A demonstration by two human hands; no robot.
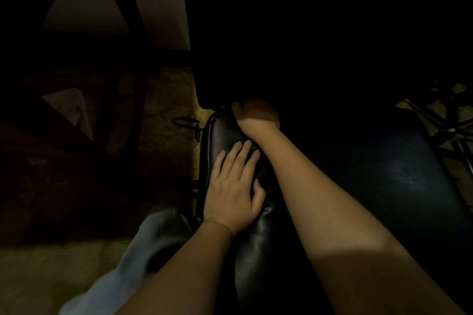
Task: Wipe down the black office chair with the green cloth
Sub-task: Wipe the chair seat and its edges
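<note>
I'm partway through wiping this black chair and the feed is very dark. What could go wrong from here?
1. The right hand works in deep shadow past the edge of the black office chair, and the green cloth does not show, so patches may get missed.
2. The left hand only lies flat on the chair, not gripping; a hard wipe might turn or shift it.

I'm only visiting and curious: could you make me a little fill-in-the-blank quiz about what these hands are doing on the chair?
1. The padded chair is ____ in colour.
2. The left hand rests on it with its fingers ____, not curled.
3. The right hand reaches ____ from the camera than the left, into shadow.
Missing words: black; straight; farther.
</note>
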